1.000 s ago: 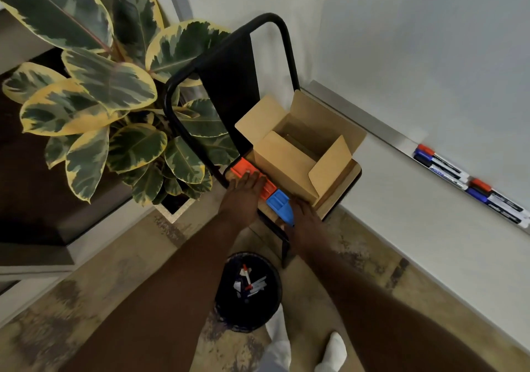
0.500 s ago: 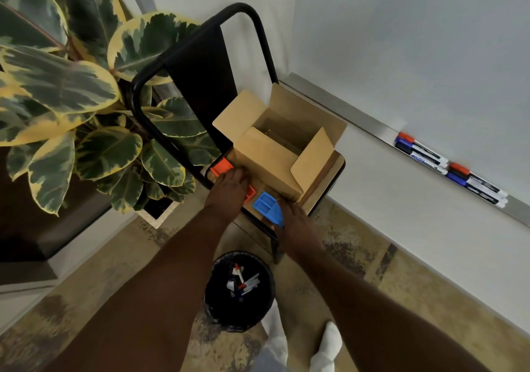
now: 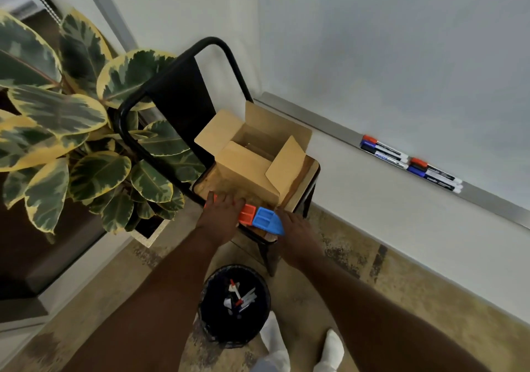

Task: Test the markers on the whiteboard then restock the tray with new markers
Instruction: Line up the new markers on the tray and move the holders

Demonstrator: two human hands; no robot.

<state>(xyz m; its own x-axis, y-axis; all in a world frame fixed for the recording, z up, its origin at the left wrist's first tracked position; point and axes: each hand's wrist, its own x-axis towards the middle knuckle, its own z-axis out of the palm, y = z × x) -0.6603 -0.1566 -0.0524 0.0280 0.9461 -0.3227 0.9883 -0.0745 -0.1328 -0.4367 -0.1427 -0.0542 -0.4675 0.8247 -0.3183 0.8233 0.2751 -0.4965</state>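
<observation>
On the front edge of the chair seat lie an orange marker pack (image 3: 247,214) and a blue marker pack (image 3: 266,219), side by side. My left hand (image 3: 222,216) covers the orange pack from above. At the blue pack's right end, my right hand (image 3: 295,228) grips it. Behind them stands an open cardboard box (image 3: 249,168), flaps up. The whiteboard (image 3: 401,41) fills the upper right. Its metal tray (image 3: 329,130) holds two pairs of red and blue markers (image 3: 384,152) (image 3: 433,172).
The black chair (image 3: 172,84) stands in the corner against the wall. A large potted plant (image 3: 71,130) crowds its left side. A black bin (image 3: 233,304) with discarded markers sits on the floor below the seat, near my white-socked feet (image 3: 329,348).
Both hands stay on the two packs at the seat's front edge. My left hand has slid further over the orange pack. The view has shifted slightly.
</observation>
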